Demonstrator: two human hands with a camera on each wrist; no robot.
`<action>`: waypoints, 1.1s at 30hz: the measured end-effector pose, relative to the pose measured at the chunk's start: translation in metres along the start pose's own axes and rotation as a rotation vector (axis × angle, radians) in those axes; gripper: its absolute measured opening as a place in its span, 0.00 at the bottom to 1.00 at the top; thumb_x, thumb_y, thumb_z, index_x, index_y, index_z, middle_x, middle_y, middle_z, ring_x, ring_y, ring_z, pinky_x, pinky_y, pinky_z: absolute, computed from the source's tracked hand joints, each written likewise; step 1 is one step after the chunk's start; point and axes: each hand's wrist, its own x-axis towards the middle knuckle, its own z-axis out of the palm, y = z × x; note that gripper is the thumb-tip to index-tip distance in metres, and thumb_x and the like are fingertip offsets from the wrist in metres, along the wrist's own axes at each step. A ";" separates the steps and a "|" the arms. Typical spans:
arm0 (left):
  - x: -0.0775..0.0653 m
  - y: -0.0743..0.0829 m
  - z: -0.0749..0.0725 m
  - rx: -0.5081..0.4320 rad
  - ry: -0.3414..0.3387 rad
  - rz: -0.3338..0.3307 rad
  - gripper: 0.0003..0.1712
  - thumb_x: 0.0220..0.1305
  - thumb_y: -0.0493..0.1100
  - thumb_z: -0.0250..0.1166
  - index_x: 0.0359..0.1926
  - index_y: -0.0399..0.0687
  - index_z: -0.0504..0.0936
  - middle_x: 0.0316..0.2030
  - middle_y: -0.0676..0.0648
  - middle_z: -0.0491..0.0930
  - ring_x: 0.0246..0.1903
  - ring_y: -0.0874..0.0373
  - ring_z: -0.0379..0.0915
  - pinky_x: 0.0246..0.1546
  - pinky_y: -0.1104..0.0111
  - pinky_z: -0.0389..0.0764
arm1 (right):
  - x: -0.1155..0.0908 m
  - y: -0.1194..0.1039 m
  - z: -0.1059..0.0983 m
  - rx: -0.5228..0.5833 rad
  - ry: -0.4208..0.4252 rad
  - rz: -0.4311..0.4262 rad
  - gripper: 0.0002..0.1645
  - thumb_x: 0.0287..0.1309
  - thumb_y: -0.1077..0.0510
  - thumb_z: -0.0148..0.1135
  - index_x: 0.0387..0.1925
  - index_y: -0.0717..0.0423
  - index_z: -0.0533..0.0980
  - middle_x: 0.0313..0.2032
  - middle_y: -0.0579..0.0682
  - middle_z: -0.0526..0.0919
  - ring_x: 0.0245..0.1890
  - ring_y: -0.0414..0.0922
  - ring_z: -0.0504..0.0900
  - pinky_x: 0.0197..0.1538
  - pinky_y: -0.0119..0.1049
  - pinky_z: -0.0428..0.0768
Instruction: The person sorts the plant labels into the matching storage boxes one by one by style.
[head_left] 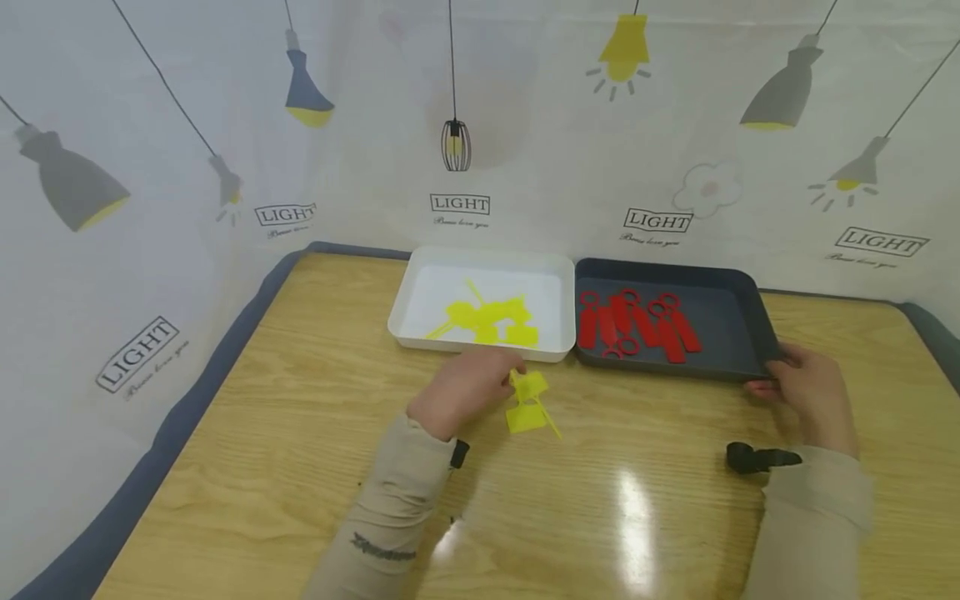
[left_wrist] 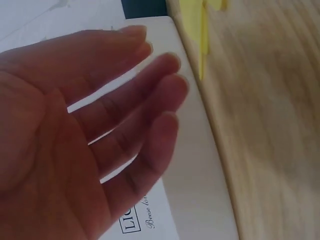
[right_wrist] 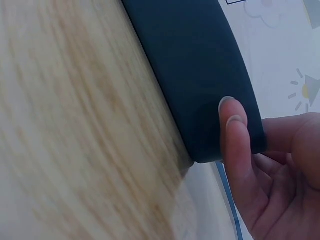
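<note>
My left hand (head_left: 467, 387) is at the front edge of a white tray (head_left: 442, 344), fingers relaxed and slightly bent. Beside its fingertips, thin flat yellow pieces (head_left: 527, 418) with square plates and a narrow stick are on the table; in the left wrist view they appear apart from the fingers. More yellow pieces (head_left: 487, 317) lie heaped inside the white tray. My right hand (head_left: 813, 392) grips the near right corner of a dark tray (head_left: 723, 325), fingers against its outer wall (right_wrist: 195, 75). Several flat red tags (head_left: 667, 333) with ring ends lie in that tray's left half.
Both trays stand side by side, touching or nearly so, near the back of the wooden table (head_left: 300, 375). Behind them hangs a white cloth (head_left: 525, 167) printed with lamps. Black straps (head_left: 761, 458) are at both wrists.
</note>
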 end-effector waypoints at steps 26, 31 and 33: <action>0.005 0.000 0.021 0.124 0.026 -0.097 0.13 0.66 0.36 0.48 0.43 0.51 0.79 0.44 0.52 0.77 0.39 0.58 0.74 0.36 0.68 0.76 | 0.000 0.001 -0.004 -0.046 -0.025 0.019 0.32 0.66 0.58 0.35 0.66 0.65 0.40 0.59 0.74 0.54 0.25 0.41 0.82 0.32 0.34 0.80; 0.006 -0.001 0.021 0.144 0.034 -0.093 0.12 0.64 0.35 0.49 0.28 0.52 0.75 0.25 0.54 0.72 0.24 0.62 0.64 0.24 0.72 0.67 | 0.001 -0.001 -0.002 -0.057 -0.024 0.008 0.32 0.66 0.57 0.36 0.66 0.65 0.41 0.59 0.74 0.55 0.25 0.40 0.82 0.32 0.33 0.79; 0.005 -0.001 0.021 0.142 0.027 -0.097 0.13 0.62 0.34 0.50 0.22 0.52 0.71 0.20 0.54 0.67 0.21 0.62 0.58 0.21 0.73 0.61 | 0.001 0.000 -0.001 -0.059 -0.019 -0.001 0.32 0.66 0.57 0.36 0.66 0.65 0.42 0.58 0.74 0.57 0.25 0.41 0.82 0.32 0.32 0.79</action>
